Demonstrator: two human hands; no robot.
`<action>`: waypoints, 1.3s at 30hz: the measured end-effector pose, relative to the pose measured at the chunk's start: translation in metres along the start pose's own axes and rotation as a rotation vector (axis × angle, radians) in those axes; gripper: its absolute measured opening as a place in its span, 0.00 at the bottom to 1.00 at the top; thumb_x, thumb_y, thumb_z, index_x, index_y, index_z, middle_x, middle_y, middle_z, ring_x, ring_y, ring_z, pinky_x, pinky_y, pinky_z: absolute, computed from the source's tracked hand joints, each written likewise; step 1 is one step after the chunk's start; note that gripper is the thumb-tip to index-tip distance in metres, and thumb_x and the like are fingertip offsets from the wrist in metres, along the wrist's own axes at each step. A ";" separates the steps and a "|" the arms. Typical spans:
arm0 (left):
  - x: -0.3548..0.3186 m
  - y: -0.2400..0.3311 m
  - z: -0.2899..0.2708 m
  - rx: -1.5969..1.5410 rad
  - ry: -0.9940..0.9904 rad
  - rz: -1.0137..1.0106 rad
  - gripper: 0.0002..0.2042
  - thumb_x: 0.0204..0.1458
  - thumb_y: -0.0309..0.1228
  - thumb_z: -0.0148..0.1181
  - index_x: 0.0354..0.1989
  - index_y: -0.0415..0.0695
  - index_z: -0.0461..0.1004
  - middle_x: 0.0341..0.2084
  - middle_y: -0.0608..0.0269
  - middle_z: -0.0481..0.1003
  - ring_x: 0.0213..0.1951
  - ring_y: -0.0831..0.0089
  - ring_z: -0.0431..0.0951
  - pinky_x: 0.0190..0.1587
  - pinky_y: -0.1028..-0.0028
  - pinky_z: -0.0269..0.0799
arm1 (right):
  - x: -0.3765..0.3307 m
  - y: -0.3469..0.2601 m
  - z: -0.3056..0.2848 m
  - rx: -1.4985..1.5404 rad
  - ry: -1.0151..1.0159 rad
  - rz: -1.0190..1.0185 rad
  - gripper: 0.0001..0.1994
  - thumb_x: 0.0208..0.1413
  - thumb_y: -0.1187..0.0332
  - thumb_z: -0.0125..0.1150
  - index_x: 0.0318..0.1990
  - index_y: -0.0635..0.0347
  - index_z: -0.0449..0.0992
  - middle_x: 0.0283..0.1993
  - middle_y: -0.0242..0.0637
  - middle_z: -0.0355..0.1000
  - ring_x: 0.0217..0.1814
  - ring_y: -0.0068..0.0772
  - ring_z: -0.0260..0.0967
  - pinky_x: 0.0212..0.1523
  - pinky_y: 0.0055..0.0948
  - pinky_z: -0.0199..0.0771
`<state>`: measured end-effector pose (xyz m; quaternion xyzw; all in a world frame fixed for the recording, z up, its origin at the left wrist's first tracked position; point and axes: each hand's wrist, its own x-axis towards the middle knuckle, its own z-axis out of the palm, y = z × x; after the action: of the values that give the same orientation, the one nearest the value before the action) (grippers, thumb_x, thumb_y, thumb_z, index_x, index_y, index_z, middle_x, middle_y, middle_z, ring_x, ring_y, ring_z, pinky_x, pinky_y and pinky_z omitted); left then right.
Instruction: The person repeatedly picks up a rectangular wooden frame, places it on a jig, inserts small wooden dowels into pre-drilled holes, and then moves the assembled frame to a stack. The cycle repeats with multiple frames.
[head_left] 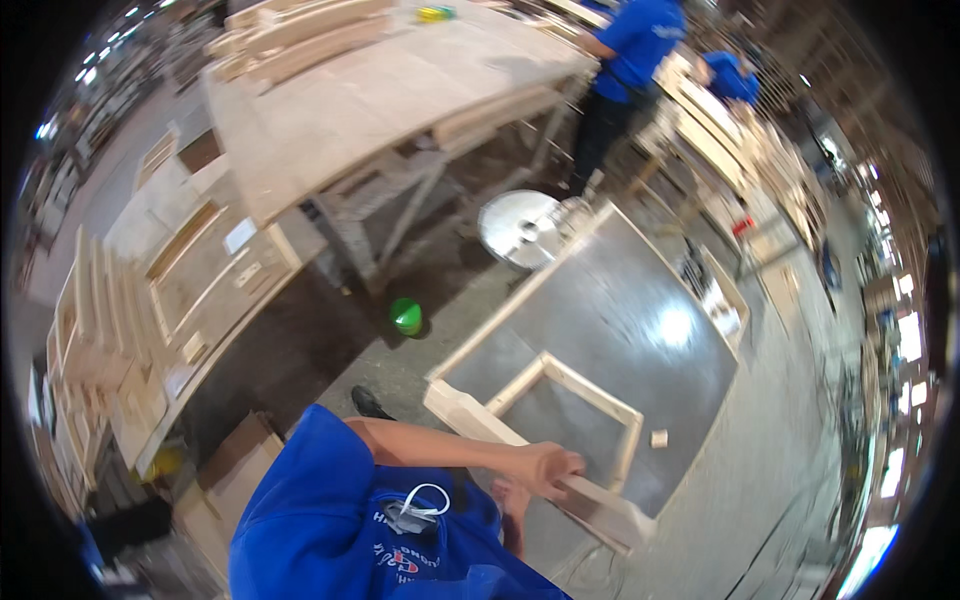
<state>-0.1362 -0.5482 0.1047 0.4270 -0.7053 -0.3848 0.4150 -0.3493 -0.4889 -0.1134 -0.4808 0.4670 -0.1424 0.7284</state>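
Note:
My left hand (552, 470) is closed over the upper edge of a long pale wooden board (470, 417), which lies slantwise along the near side of a dark-topped table (600, 300). Just below it, my right hand (511, 502) is beside the same board, its fingers partly hidden and blurred. Beyond the board, narrow wooden strips form an angular frame (590, 388) on the tabletop. Off the frame's right side sits a small wooden block (659, 438).
A big pale workbench (400, 90) with stacked timber stands at the back. On the floor are a green round object (406, 316) and a large silvery disc (520, 228). Wooden pieces (100, 330) pile up at left. A person in blue (640, 45) stands at the back right.

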 end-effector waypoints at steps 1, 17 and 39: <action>-0.002 0.025 -0.036 -0.037 0.101 0.027 0.19 0.40 0.41 0.66 0.35 0.40 0.73 0.29 0.52 0.75 0.34 0.53 0.76 0.35 0.60 0.70 | 0.011 -0.037 0.029 0.205 -0.085 0.040 0.28 0.64 0.46 0.44 0.60 0.60 0.65 0.50 0.48 0.72 0.45 0.47 0.74 0.45 0.39 0.75; -0.457 0.175 -0.304 -0.311 1.725 0.742 0.33 0.59 0.58 0.37 0.47 0.34 0.68 0.41 0.51 0.73 0.44 0.64 0.73 0.51 0.66 0.68 | 0.055 -0.257 0.456 -0.334 -0.093 -0.520 0.10 0.59 0.70 0.58 0.42 0.68 0.74 0.35 0.36 0.74 0.33 0.25 0.69 0.31 0.28 0.70; -0.828 -0.020 -0.286 -0.888 3.116 -0.201 0.09 0.44 0.33 0.55 0.32 0.43 0.72 0.29 0.62 0.72 0.32 0.69 0.73 0.33 0.71 0.69 | 0.160 -0.180 0.913 -1.431 -0.716 -0.905 0.19 0.54 0.57 0.60 0.30 0.70 0.75 0.25 0.60 0.73 0.31 0.63 0.73 0.35 0.52 0.72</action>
<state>0.3719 0.1540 -0.0229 -0.2768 -0.5660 -0.2111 -0.7473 0.5240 -0.1651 0.0423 -0.9692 -0.0424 0.0665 0.2332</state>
